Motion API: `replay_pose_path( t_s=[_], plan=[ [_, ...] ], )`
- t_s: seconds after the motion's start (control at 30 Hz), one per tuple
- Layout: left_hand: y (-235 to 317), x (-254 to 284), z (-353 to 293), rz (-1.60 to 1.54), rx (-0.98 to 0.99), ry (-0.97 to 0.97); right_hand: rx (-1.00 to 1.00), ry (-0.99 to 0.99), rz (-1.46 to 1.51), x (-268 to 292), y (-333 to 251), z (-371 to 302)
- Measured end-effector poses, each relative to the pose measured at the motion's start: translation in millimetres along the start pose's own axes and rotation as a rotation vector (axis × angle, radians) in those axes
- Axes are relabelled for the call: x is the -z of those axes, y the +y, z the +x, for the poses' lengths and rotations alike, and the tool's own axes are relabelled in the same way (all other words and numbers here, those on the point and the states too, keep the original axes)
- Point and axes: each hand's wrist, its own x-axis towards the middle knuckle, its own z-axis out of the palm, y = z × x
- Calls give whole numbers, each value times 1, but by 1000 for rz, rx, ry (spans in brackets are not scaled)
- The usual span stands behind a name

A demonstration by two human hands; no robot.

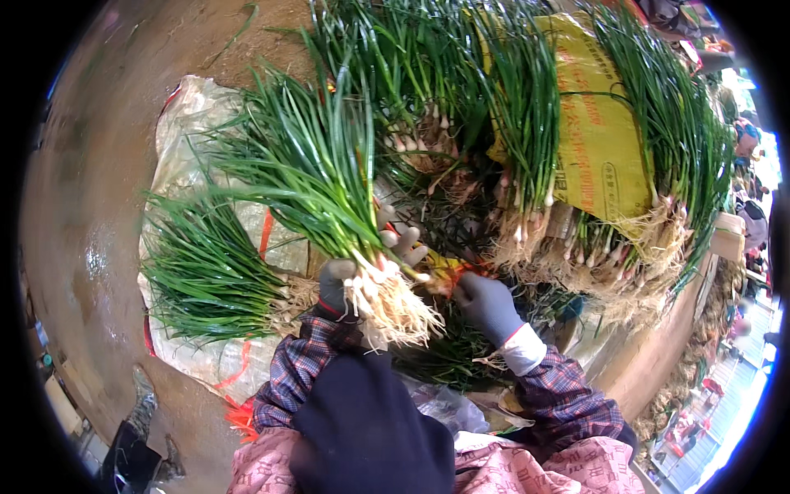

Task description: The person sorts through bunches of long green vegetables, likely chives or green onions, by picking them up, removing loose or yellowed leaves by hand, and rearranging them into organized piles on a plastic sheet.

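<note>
My left hand (334, 285), in a grey glove, is closed round a bunch of spring onions (329, 185). Their long green leaves fan up and to the left, and the pale bulbs and stringy roots hang below the grip. To its right my gloved right hand (490, 306) is closed in a pinch on an orange-red strip (462, 273) just beside the bunch. My fingertips there are partly hidden. A second pile of spring onions (218, 276) lies to the left of my left hand, roots turned toward me.
A pale woven sheet (193, 123) lies under the left pile. Further bunches of spring onions (527, 132) lie at the back and right, some over a yellow printed sack (597, 123). Orange strands (241, 416) hang by my left side. A boot (141, 403) shows at lower left.
</note>
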Motion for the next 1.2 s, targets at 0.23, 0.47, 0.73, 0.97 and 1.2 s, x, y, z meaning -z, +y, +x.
replay_pose_path(
  t_s=[0.23, 0.47, 0.73, 0.97, 1.2],
  plan=[
    [-3, -5, 4, -19, -26, -84, -67, -729, -431, 27, 23, -39],
    [-3, -11, 10, -74, 83, -18, -354, -590, 984, 41, -51, 14],
    [12, 1, 4, 90, 136, 3, -25, -366, 623, 14, -76, 51],
    [12, -44, 14, -19, -42, -149, 302, -919, -336, 31, 1, -27],
    [12, -34, 42, -97, 209, -73, -450, 251, -101, 146, 8, 79]
  ],
)
